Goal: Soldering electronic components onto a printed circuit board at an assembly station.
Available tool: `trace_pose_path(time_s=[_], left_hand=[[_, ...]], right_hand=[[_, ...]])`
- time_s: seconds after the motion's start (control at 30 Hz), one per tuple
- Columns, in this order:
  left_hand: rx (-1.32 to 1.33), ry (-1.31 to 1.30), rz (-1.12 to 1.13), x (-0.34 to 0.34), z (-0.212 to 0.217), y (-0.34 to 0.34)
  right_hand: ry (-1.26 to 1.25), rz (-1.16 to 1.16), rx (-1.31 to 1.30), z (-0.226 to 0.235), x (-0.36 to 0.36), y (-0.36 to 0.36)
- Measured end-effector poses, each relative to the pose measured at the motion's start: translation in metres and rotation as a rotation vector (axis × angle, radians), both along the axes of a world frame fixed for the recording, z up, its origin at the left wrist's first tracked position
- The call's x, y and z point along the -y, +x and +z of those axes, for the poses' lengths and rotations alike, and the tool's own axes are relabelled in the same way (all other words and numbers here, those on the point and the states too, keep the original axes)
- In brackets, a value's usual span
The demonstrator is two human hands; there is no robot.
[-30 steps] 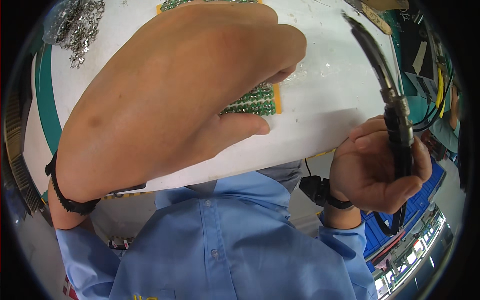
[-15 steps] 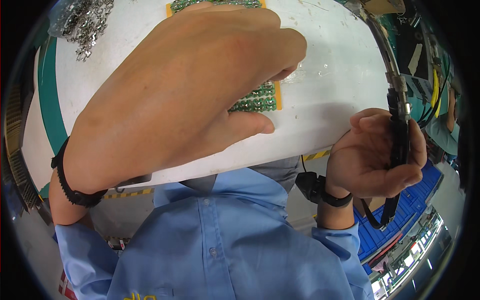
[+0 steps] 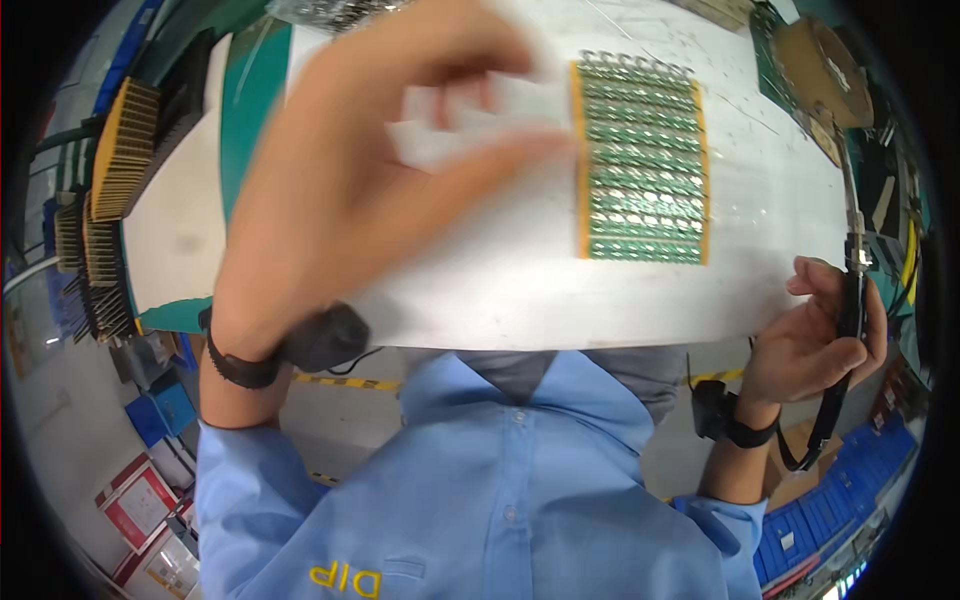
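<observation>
A panel of small green circuit boards [image 3: 648, 165] with orange side strips lies flat on the white table, rows of shiny metal parts along it. My left hand [image 3: 370, 160] is raised over the table to the left of the panel. It is smeared by motion; the thumb stretches toward the panel's left strip, the fingers are bent apart from it, and no object shows between them. At the table's right edge, my right hand [image 3: 815, 335] is wrapped round the black handle of a soldering iron [image 3: 853, 300]. Its metal shaft points away from me, and a black cord hangs below.
A brown reel [image 3: 822, 72] stands at the far right, near the iron's front end. A clear bag of metal parts [image 3: 335, 12] lies at the far left edge. Racks with yellow slats [image 3: 125, 150] stand left of the table. Blue bins [image 3: 830, 520] sit low at right.
My left hand has drawn back to the left off the panel, which now shows whole. The view has shifted leftward. My right hand keeps hold of the soldering iron.
</observation>
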State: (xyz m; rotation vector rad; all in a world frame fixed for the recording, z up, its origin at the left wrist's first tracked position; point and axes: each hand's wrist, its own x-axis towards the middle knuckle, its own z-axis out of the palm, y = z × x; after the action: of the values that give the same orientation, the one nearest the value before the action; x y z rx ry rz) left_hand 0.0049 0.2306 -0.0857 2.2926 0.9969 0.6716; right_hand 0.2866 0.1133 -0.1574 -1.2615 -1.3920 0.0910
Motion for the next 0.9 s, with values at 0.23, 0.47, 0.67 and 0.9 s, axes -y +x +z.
trace_pose_path(time_s=[0.23, 0.47, 0.67, 0.9], left_hand=[[-0.047, -0.101, 0.412, -0.010, -0.025, -0.069], [-0.214, 0.157, 0.222, -0.029, -0.029, -0.056], [-0.283, 0.219, 0.153, -0.030, -0.027, -0.054], [-0.334, 0.205, 0.189, -0.029, -0.022, -0.055]], right_hand=[[-0.042, 0.073, 0.111, 0.016, -0.020, -0.045], [-0.099, 0.108, 0.004, 0.009, -0.017, -0.051], [-0.036, 0.155, 0.005, 0.006, -0.012, -0.047], [-0.042, 0.111, 0.019, 0.010, -0.013, -0.048]])
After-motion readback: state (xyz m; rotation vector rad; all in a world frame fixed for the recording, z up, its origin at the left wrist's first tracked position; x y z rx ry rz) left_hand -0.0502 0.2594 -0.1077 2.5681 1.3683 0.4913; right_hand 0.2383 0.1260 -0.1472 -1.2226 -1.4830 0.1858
